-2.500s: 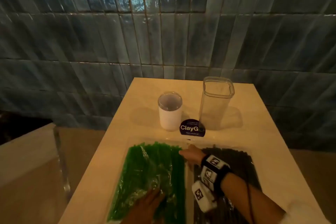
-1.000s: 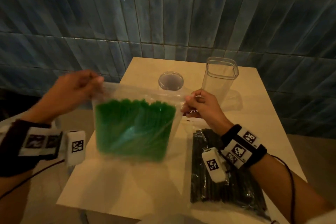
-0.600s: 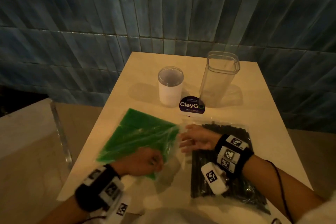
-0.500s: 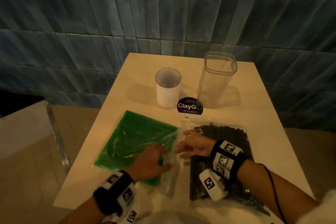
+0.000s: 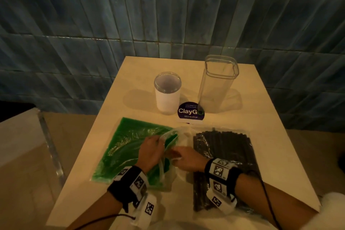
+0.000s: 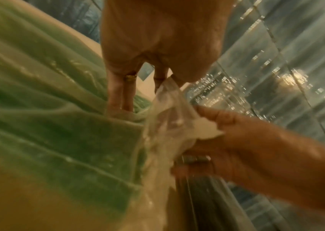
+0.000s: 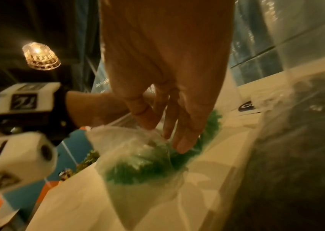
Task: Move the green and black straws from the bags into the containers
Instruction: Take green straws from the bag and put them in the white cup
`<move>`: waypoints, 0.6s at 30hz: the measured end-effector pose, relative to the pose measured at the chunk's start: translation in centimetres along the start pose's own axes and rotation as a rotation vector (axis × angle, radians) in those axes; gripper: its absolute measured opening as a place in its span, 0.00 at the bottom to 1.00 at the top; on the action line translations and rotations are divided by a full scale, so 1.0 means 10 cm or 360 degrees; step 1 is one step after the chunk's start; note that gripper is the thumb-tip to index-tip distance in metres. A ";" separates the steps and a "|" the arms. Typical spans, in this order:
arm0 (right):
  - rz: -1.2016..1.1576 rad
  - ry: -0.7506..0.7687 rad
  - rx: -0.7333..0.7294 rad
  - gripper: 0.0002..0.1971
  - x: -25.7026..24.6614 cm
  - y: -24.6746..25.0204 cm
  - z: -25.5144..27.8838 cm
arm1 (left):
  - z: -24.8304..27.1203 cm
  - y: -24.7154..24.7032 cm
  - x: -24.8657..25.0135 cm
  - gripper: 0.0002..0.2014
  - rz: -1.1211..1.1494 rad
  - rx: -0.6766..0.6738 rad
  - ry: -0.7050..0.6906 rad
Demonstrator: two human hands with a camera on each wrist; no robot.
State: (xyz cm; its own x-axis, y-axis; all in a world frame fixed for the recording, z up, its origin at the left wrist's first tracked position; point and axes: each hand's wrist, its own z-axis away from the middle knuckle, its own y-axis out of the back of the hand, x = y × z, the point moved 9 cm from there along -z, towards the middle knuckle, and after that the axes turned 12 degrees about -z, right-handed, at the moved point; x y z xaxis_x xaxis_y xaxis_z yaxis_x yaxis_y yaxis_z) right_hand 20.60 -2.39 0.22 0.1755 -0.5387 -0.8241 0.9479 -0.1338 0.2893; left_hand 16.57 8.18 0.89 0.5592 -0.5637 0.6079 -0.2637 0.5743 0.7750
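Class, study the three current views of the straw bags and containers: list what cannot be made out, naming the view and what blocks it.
1. Head view: the near end of the black straw bag is covered by the right hand and its wristband.
2. Left wrist view: the left hand hides how its fingers hold the green straw bag.
3. Head view: small print on the ClayGo sticker, too small.

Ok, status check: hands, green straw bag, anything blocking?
Left hand and right hand both pinch the green straw bag mouth, pulling it open. Bag flat on table, straws inside. Both containers empty; path clear.
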 end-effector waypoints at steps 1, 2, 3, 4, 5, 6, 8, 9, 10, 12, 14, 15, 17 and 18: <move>0.0132 0.0014 -0.0089 0.17 -0.02 -0.09 0.00 | -0.02 0.03 -0.05 0.18 0.0056 0.0003 0.0071; 0.0276 0.0041 -0.0145 0.16 -0.04 -0.15 -0.01 | -0.05 0.04 -0.12 0.17 0.0101 -0.0002 0.0144; 0.0449 0.0074 -0.0158 0.15 -0.06 -0.17 -0.02 | -0.07 0.05 -0.19 0.17 0.0152 -0.0014 0.0210; 0.0640 0.0118 -0.0138 0.16 -0.08 -0.16 -0.02 | -0.07 0.04 -0.24 0.17 0.0216 -0.0030 0.0251; 0.0814 0.0167 -0.0100 0.17 -0.10 -0.15 -0.03 | -0.06 0.04 -0.27 0.16 0.0273 -0.0053 0.0259; 0.0953 0.0211 -0.0069 0.17 -0.10 -0.13 -0.04 | -0.05 0.02 -0.28 0.15 0.0311 -0.0076 0.0242; 0.1167 0.0278 -0.0073 0.19 -0.08 -0.15 -0.05 | -0.01 -0.02 -0.27 0.14 0.0348 -0.0156 0.0190; 0.1283 0.0313 -0.0101 0.22 -0.06 -0.19 -0.05 | 0.00 -0.04 -0.28 0.14 0.0370 -0.0191 0.0184; 0.1393 0.0353 -0.0128 0.24 -0.05 -0.22 -0.06 | 0.01 -0.05 -0.30 0.14 0.0387 -0.0209 0.0187; 0.1548 0.0588 -0.0156 0.21 -0.13 -0.29 -0.06 | 0.00 -0.05 -0.35 0.14 0.0391 -0.0211 0.0209; 0.1603 0.0759 -0.0262 0.12 -0.13 -0.36 -0.06 | -0.01 0.03 -0.35 0.14 0.0350 -0.0167 0.0205; 0.1583 0.0777 -0.0323 0.08 -0.11 -0.37 -0.05 | -0.01 0.09 -0.33 0.15 0.0323 -0.0118 0.0182; 0.1579 0.0599 -0.0380 0.11 -0.01 -0.30 -0.03 | -0.02 0.21 -0.31 0.14 0.0197 0.0018 0.0091; 0.1595 0.0509 -0.0376 0.13 0.03 -0.24 0.00 | -0.02 0.25 -0.30 0.13 0.0071 0.0072 0.0038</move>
State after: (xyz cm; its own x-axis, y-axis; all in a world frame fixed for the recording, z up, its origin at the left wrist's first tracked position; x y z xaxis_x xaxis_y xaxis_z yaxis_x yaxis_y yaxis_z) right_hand 18.39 -2.20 -0.75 0.9293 -0.0665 -0.3633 0.3552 0.4300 0.8300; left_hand 14.40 11.40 0.97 0.5647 -0.5234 0.6381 -0.3239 0.5707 0.7546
